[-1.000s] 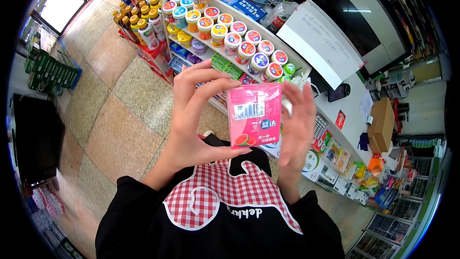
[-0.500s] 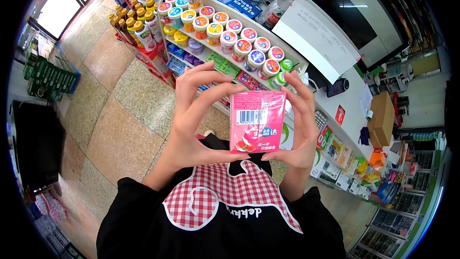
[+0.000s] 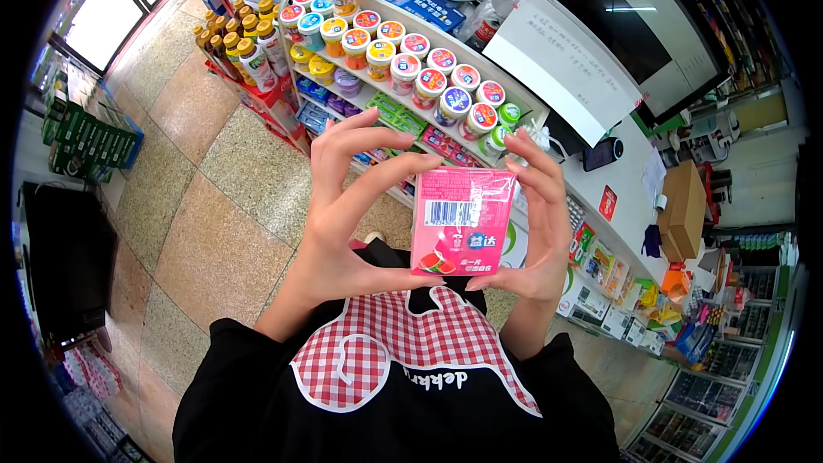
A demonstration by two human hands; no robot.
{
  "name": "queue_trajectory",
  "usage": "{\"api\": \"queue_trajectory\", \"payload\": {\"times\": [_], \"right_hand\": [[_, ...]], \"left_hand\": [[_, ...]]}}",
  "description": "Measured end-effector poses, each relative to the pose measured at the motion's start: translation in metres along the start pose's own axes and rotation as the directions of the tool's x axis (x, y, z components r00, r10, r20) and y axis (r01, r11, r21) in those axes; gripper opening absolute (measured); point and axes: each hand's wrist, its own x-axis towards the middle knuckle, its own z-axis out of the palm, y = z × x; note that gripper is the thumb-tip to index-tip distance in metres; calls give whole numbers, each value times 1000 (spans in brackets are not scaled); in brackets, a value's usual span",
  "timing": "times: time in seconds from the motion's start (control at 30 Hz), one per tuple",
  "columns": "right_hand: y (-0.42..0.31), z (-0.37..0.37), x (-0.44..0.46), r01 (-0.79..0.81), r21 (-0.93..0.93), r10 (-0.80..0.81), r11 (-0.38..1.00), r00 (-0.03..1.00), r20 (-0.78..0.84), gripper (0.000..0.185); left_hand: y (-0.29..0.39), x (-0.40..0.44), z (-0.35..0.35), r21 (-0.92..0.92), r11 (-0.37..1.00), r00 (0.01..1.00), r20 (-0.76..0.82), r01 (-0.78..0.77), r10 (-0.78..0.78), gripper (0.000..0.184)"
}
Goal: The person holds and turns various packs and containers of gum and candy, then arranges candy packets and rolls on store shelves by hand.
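Note:
Held up between both hands is a pink box of chewing gum [image 3: 459, 240] in shiny wrap, with a barcode, Chinese lettering and a watermelon picture on the side facing me. My left hand [image 3: 347, 214] pinches its left edge, index finger at the top corner and thumb at the bottom corner. On the other side, my right hand [image 3: 540, 223] grips the right edge the same way, thumb below and fingers above. The box hangs in front of my chest, over a black top with a red checked print [image 3: 411, 334].
Beyond my hands stands a shelf rack [image 3: 360, 94] with rows of round gum tubs [image 3: 381, 53] and gum packs below. To its left are bottled drinks [image 3: 249, 56]. A counter [image 3: 591, 189] at the right carries a monitor [image 3: 643, 26], a white sheet [image 3: 557, 69] and a cardboard box [image 3: 683, 210].
The gum box has tilted slightly clockwise and its glare has shifted, so the printing shows more clearly. Both hands keep their hold on it, and the view has moved only a little.

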Motion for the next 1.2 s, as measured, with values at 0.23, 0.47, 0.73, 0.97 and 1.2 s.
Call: {"api": "queue_trajectory", "payload": {"times": [0.23,0.47,0.73,0.97,1.2], "right_hand": [[-1,-3,-2,-1,-8,1,1000,1000,7,105],[-4,-2,-3,-22,27,22,999,1000,-2,106],[-6,-2,-5,-60,30,59,998,998,21,107],[15,0,-7,-76,37,67,996,976,206,94],[41,45,-29,-272,480,136,834,945,298,99]], "left_hand": [[1,-1,2,7,1000,1000,0,-6,6,83],[2,-3,2,1,1000,1000,18,10,-10,87],[3,-5,1,18,1000,1000,21,3,-3,85],[14,-6,0,48,999,999,38,-16,14,84],[27,-11,5,119,993,1000,19,-25,23,80]]}}
